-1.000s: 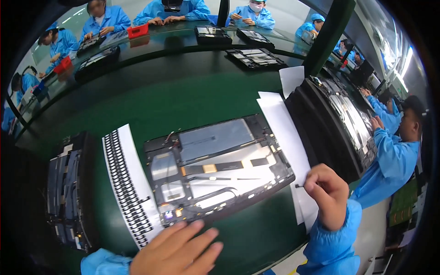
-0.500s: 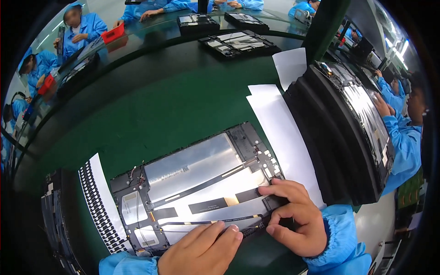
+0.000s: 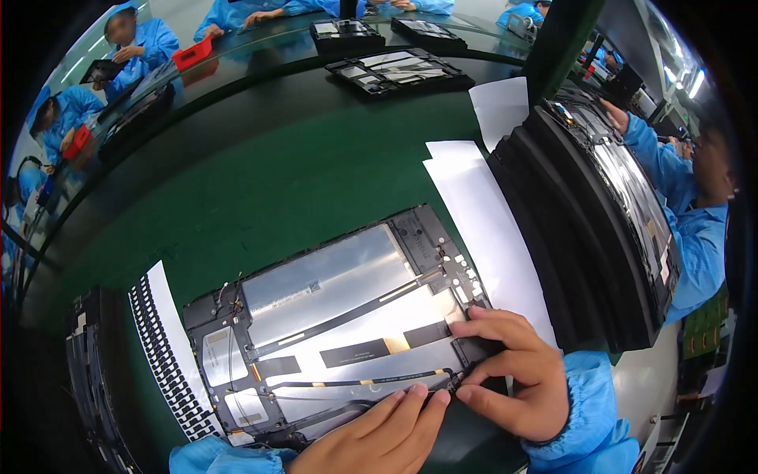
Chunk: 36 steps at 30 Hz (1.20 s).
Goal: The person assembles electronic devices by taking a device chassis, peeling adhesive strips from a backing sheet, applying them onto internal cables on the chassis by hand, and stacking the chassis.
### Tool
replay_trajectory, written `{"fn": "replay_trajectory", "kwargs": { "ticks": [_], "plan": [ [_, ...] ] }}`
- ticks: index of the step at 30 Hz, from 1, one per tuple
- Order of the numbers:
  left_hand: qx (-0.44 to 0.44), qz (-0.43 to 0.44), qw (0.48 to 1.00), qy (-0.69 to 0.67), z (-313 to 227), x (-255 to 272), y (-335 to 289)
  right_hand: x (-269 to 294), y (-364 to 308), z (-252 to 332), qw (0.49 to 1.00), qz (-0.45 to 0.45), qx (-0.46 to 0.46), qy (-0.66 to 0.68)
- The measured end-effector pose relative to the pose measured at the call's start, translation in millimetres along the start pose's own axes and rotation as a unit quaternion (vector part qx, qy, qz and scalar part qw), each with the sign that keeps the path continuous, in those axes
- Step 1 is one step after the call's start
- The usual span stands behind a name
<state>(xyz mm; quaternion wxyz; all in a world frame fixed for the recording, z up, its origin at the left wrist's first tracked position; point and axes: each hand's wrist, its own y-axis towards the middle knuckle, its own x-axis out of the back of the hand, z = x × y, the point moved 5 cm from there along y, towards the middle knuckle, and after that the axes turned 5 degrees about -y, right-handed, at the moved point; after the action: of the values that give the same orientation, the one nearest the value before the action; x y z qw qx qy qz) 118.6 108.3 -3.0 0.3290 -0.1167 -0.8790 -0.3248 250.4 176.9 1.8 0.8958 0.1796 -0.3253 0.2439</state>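
Note:
An opened tablet (image 3: 347, 304) lies on the green mat with its silver battery plates, black ribbon cables and thin wires exposed. Flat along its near edge rest the outstretched fingers of my left hand (image 3: 387, 434), with nothing visibly held. My right hand (image 3: 513, 379) is at the near right corner of the tablet. Its thumb and index finger are brought together at the edge, beside the end of a black flex cable (image 3: 363, 381); whatever they pinch is too small to make out. The other fingers of that hand rest on the tablet's right side.
Left of the tablet lies a white sheet of black stickers (image 3: 170, 347), with a dark device stack (image 3: 95, 379) beyond. White paper (image 3: 489, 229) and stacked black trays bearing an opened device (image 3: 624, 197) stand right. Another opened tablet (image 3: 403, 71) sits far back. Co-workers in blue surround the bench.
My left hand has slid right along the near edge, toward my right hand. My right thumb and index finger have drawn closer together. The co-worker at right has reached over the stacked device.

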Motion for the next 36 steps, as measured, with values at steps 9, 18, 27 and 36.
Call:
{"fn": "replay_trajectory", "kwargs": {
  "ticks": [9,18,27,36],
  "plan": [
    [-0.004,-0.036,0.999,0.009,-1.1,-3.1,-6.5,3.6,0.3,3.0,0.999,-0.003,-0.002,0.034],
    [-0.015,-0.003,0.999,0.039,-5.1,-1.2,-4.8,-0.8,0.5,13.0,0.996,-0.017,0.05,-0.077],
    [-0.019,0.134,0.987,0.083,-2.7,16.3,-5.0,-7.4,-1.4,6.4,0.99,-0.07,0.109,-0.05],
    [0.145,0.015,0.978,0.147,82.1,117.8,21.6,-31.8,-56.4,48.1,0.966,0.066,-0.103,0.228]
  ]
}}
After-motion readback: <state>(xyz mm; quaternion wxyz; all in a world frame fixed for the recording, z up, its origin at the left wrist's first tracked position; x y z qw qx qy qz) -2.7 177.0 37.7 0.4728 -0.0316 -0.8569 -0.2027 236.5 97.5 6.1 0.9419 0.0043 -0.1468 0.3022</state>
